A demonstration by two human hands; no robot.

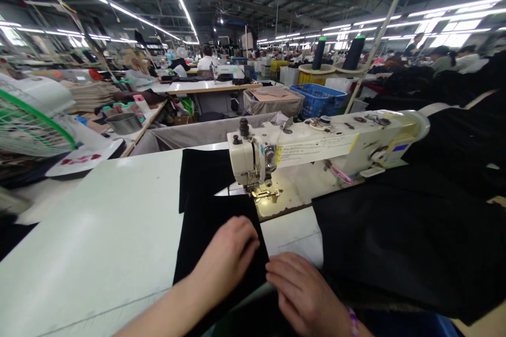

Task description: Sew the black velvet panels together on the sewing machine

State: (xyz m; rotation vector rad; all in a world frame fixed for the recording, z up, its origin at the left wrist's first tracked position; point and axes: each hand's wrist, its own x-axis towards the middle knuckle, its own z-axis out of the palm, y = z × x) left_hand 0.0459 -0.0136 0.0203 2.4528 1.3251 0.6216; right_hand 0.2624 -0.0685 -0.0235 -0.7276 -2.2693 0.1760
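A strip of black fabric (201,226) lies on the white table, its far part beside the sewing machine's needle area. My left hand (229,250) rests over this fabric with fingers curled inward; what its fingertips hold, if anything, is hidden. At the fabric's right edge, near the table's front, is my right hand (302,289), its fingers bent and close together, the fingertips touching or close to the edge. The cream sewing machine (308,142) stands just beyond both hands, its presser foot over a shiny metal plate (269,195).
A large pile of black fabric (411,231) covers the right side. A fan with a green rim (35,116) and a metal bowl (124,122) are at the left. Behind the machine stand a blue basket (318,100) and thread cones (353,52). People sit farther back.
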